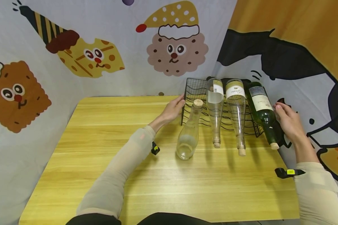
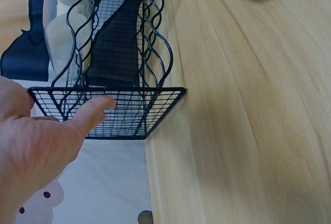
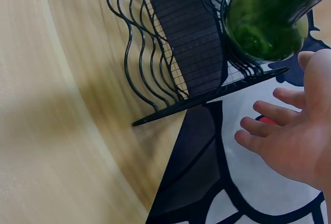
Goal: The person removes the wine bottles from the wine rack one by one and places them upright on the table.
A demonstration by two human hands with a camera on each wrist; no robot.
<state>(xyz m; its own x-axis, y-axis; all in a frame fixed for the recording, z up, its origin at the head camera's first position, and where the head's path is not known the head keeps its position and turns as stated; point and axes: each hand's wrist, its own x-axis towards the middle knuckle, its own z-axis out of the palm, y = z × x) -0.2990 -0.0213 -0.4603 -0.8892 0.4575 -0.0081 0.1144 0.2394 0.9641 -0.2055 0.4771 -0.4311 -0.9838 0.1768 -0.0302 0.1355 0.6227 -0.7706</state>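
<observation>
A black wire wine rack (image 1: 195, 86) stands at the back right of the table. In it lie two clear bottles, one with a white label (image 1: 217, 87) and one with a gold-and-white label (image 1: 235, 90), and a green bottle (image 1: 260, 101); their corked necks point toward the front. My left hand (image 1: 173, 109) is at the rack's left end, its thumb (image 2: 93, 113) lying over the mesh panel. Beside the green bottle, my right hand (image 1: 290, 122) has loosely spread fingers (image 3: 253, 125) near the rack's right end and holds nothing.
An upright clear bottle (image 1: 187, 140) with a cork stands on the wooden table (image 1: 101, 125), just in front of the rack's left part. A printed cartoon cloth (image 1: 129, 84) hangs close behind the rack and along its right side.
</observation>
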